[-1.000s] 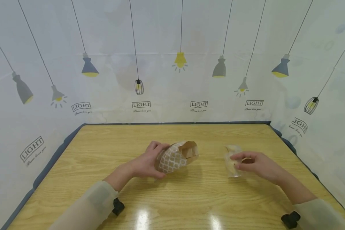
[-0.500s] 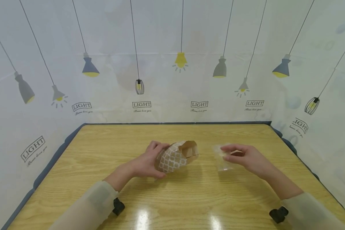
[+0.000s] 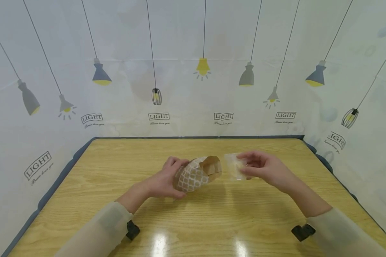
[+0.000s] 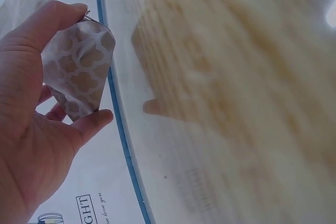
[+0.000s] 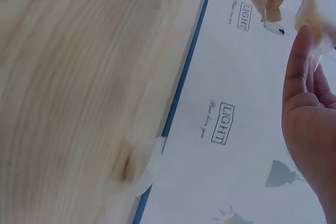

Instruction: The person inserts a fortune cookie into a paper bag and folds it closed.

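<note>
Over the wooden table (image 3: 193, 217), seen from the head, we have both hands busy! The left hand (image 3: 164, 182) is wrapped round the closed end of a paper bag (image 3: 193, 177), brown with a white lattice print, thumb on the near side, fingers over the far side. The bag lies tilted out of that grasp, its open mouth facing the right hand (image 3: 270, 169). And look at the right: thumb and fingers pinched together on the near edge of a clear packet (image 3: 232, 166), most of it sticking out past the fingertips toward the bag. It sits just beside the mouth, a narrow gap between them, outside the bag!

Across to the left wrist: one digit reaches over the bag's upper edge, another presses by its lower corner, and more fingertips show behind. The patterned paper is clamped between them, while a blurred brown reflection spreads on the tabletop.

Now the right wrist: the hand is at the right border, fingertips up on the packet, which rises above them, cloudy with something yellowish inside; what that is, I can't tell. The bag's brown end hangs near it, apart, in front of the wall (image 5: 252, 145) with its printed lamps and LIGHT labels.
</note>
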Demonstrator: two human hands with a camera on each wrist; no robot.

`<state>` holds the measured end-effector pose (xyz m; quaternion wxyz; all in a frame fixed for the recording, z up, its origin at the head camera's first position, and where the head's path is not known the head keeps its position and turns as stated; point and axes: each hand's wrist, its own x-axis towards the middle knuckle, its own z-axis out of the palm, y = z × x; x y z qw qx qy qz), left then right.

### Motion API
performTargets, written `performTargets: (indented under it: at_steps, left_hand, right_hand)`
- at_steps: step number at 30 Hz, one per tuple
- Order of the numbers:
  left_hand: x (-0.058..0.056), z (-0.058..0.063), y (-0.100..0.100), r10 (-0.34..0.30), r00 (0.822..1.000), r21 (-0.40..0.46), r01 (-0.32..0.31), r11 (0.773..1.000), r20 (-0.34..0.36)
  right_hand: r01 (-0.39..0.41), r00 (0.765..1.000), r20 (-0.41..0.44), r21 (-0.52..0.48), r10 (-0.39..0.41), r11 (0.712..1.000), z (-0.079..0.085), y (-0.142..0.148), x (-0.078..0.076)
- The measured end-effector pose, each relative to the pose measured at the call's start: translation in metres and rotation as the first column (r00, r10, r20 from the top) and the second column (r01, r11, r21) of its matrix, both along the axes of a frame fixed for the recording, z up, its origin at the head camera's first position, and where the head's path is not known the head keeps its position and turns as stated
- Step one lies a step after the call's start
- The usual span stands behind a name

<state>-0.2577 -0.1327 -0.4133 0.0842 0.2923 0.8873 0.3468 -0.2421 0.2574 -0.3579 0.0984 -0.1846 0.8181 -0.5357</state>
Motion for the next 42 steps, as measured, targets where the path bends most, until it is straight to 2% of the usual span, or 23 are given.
performTargets:
  at_steps: [7,22,28,35,42]
  left_hand:
    - [-0.001,-0.001,0.001,-0.003,1.0,-0.001,0.003,1.0,-0.004]
    - [-0.001,-0.005,0.005,-0.046,0.999,-0.018,0.046,0.999,-0.018]
    - [-0.002,-0.004,0.007,-0.058,0.998,-0.014,0.058,0.998,-0.006]
    - [0.0,-0.003,0.008,-0.05,0.999,-0.003,0.05,0.999,0.002]
    - [0.0,-0.002,0.009,-0.044,0.999,0.005,0.044,0.999,0.006]
  right_hand:
    - [-0.054,0.998,-0.044,0.032,0.055,0.998,0.007,-0.02,0.0]
    - [-0.05,0.996,-0.072,0.117,0.058,0.992,0.006,-0.044,-0.011]
    - [-0.024,0.988,-0.148,0.123,0.043,0.992,0.004,-0.049,-0.013]
    - [-0.03,0.962,-0.266,0.131,0.064,0.991,-0.006,-0.054,-0.014]
    - [-0.055,0.958,-0.272,0.147,0.094,0.988,-0.012,-0.061,-0.01]
